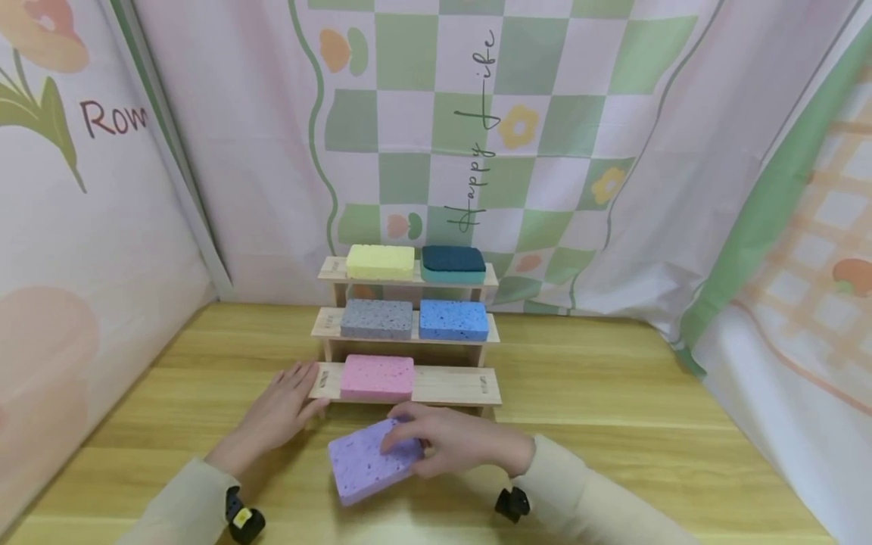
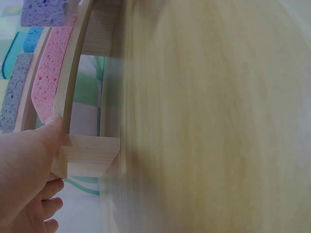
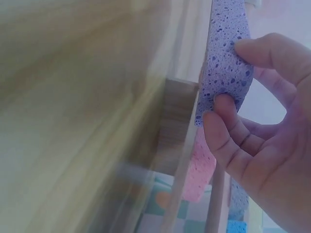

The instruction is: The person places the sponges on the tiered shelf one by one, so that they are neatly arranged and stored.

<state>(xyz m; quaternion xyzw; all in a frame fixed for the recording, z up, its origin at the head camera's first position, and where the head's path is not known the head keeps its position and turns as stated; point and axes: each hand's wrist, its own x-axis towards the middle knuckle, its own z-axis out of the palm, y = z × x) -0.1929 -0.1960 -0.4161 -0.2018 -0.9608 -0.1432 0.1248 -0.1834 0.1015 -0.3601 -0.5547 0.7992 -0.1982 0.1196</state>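
A purple sponge point(image 1: 371, 462) is held by its right end in my right hand point(image 1: 456, 439), tilted in front of a three-step wooden rack point(image 1: 450, 384). The right wrist view shows thumb and fingertips pinching this sponge point(image 3: 226, 63). My left hand point(image 1: 275, 412) grips the left end of the rack's lowest step. In the left wrist view its thumb point(image 2: 51, 131) presses on the step's edge, with the other fingers around the end. A pink sponge point(image 1: 377, 377) lies on the left part of the lowest step.
On the middle step lie a grey sponge point(image 1: 377, 319) and a blue sponge point(image 1: 453, 320). The top step bears a yellow sponge point(image 1: 380, 263) and a dark teal sponge point(image 1: 453, 264). Printed curtains point(image 1: 259, 189) enclose the wooden table point(image 1: 613, 424) behind and at both sides.
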